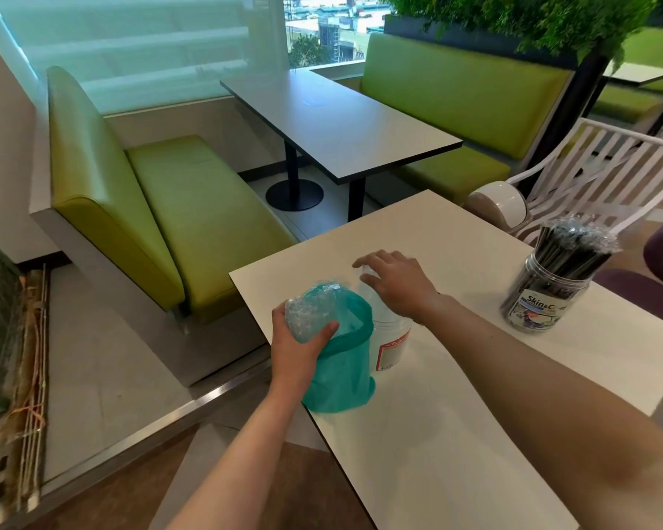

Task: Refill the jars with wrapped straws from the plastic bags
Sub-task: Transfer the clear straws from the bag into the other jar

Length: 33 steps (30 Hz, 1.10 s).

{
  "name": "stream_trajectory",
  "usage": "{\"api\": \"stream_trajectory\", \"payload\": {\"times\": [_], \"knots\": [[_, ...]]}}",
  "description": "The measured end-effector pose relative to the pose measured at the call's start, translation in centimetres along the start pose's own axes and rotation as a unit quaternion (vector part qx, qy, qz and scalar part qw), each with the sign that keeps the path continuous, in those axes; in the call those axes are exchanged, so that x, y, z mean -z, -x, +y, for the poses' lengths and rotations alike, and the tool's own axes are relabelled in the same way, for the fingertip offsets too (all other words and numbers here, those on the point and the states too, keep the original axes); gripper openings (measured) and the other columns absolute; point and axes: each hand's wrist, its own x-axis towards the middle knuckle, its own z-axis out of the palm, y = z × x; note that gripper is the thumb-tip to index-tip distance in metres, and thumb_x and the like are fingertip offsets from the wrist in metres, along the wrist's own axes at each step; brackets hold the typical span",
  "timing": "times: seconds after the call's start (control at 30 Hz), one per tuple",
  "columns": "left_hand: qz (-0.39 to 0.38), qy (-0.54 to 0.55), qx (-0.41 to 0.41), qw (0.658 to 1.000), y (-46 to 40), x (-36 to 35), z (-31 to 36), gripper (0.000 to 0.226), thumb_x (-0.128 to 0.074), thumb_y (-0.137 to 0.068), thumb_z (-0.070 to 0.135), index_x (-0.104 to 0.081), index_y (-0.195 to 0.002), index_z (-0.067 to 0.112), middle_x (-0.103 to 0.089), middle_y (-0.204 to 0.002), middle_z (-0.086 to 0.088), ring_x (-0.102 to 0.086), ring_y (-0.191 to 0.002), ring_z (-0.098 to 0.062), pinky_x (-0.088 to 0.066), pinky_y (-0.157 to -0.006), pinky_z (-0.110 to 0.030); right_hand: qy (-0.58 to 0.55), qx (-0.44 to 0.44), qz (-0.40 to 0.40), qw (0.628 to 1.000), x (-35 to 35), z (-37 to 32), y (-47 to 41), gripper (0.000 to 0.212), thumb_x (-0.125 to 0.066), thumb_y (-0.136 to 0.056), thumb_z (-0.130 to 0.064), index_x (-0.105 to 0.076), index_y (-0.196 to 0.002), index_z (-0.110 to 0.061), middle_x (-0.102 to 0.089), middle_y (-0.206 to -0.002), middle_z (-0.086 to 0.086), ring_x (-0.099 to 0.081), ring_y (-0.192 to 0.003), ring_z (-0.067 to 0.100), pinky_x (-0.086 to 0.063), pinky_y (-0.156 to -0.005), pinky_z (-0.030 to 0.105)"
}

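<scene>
Head view: my left hand (pixel 299 338) gripped teal plastic bag (pixel 341 372) upright at table (pixel 475 434) edge, mouth beside empty jar (pixel 389 338) for transfer. Right hand (pixel 393 286), fingers spread, steadied jar top (nothing gripped). Filled straw jar (pixel 548 290) stood well apart.

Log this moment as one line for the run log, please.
left hand grips teal bag | right hand on clear jar top | second jar full of straws
</scene>
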Motion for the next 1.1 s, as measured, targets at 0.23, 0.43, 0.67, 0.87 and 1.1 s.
{"api": "stream_trajectory", "payload": {"times": [0.23,0.43,0.67,0.87,1.1], "knots": [[-0.001,-0.004,0.006,1.0,-0.1,0.0,-0.1,0.073,-0.08,-0.075,0.041,-0.027,-0.126,0.043,-0.044,-0.126,0.011,-0.052,-0.115,-0.012,-0.052,-0.096,-0.035,0.001,-0.007,0.17,0.985,0.9,-2.8,2.3,0.034,-0.054,-0.094,-0.028,-0.052,-0.127,-0.025,-0.049,-0.136,0.0,-0.039,-0.128,0.021,-0.026,-0.109,0.039],[-0.004,-0.007,-0.009,1.0,0.1,0.1,0.0,0.072,-0.08,-0.076,0.038,-0.029,-0.126,0.04,-0.046,-0.123,0.009,-0.053,-0.107,-0.007,-0.052,-0.085,-0.026,-0.353,-0.158,0.106,0.916,-1.1,-6.7,6.1,0.025,-0.06,-0.089,-0.002,-0.045,-0.101,-0.018,-0.052,-0.097,0.001,-0.055,-0.08,0.01,-0.05,-0.07,0.02],[-0.053,-0.007,-0.017,0.998,0.3,0.5,-0.4,0.083,-0.08,-0.062,0.053,-0.034,-0.13,0.037,-0.05,-0.12,0.016,-0.054,-0.111,-0.005,-0.055,-0.09,-0.032,-0.396,-0.165,0.006,0.903,-2.0,-5.7,5.7,0.048,-0.068,-0.084,-0.002,-0.042,-0.116,-0.024,-0.048,-0.12,0.0,-0.059,-0.102,0.015,-0.055,-0.083,0.024],[-0.068,-0.012,-0.021,0.997,0.2,0.5,-0.7,0.08,-0.078,-0.064,0.055,-0.034,-0.129,0.038,-0.052,-0.121,0.014,-0.056,-0.112,-0.008,-0.056,-0.092,-0.037,-0.423,-0.116,-0.096,0.894,-1.8,-5.3,5.5,0.059,-0.072,-0.083,-0.007,-0.041,-0.131,-0.022,-0.051,-0.128,-0.001,-0.054,-0.116,0.016,-0.052,-0.096,0.031],[-0.031,-0.012,-0.021,0.999,0.0,0.0,-0.5,0.07,-0.076,-0.076,0.044,-0.028,-0.128,0.041,-0.047,-0.121,0.012,-0.053,-0.111,-0.009,-0.051,-0.085,-0.026,-0.385,-0.112,-0.097,0.911,-1.9,-4.9,5.8,0.047,-0.069,-0.089,-0.026,-0.049,-0.131,-0.016,-0.052,-0.125,0.0,-0.055,-0.104,0.014,-0.053,-0.086,0.025]]}}
